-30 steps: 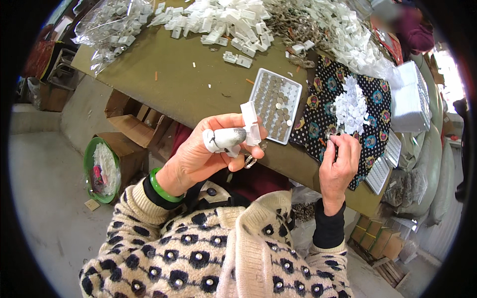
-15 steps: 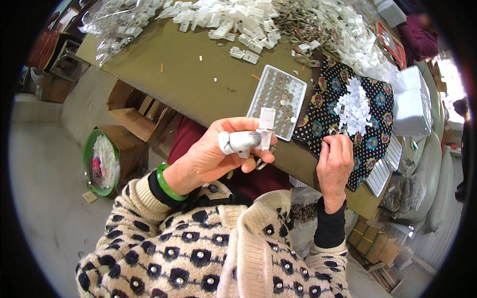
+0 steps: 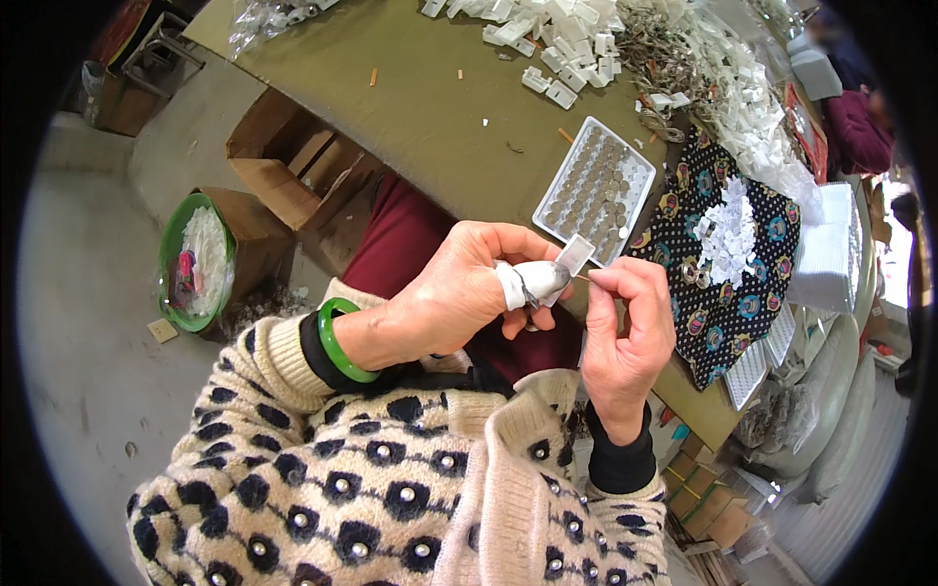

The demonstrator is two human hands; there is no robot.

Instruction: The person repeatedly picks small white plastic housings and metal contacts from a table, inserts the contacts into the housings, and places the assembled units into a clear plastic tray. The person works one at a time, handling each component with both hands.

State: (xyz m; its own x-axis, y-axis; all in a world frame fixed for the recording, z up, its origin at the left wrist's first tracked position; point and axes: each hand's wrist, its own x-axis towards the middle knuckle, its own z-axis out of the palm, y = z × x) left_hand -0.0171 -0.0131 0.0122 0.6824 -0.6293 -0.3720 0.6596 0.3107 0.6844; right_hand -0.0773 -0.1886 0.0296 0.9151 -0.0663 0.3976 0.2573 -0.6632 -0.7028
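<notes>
White plastic case (image 3: 575, 254) was clamped by the left hand (image 3: 454, 283), raised apparently for clear sight. At its five o'clock, the right hand (image 3: 627, 332) pinched a thin piece (image 3: 582, 277), presumably for fine control. Tray (image 3: 638, 184), one o'clock, held grey discs (image 3: 588, 186); green basin (image 3: 170, 266), nine o'clock, held white material (image 3: 203, 254).

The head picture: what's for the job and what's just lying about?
Seem part of the job:
white plastic piece in the left fingers
thin sliver at the right fingers
similar white pieces

Probably just lying about:
open cardboard box
small pale block
</notes>
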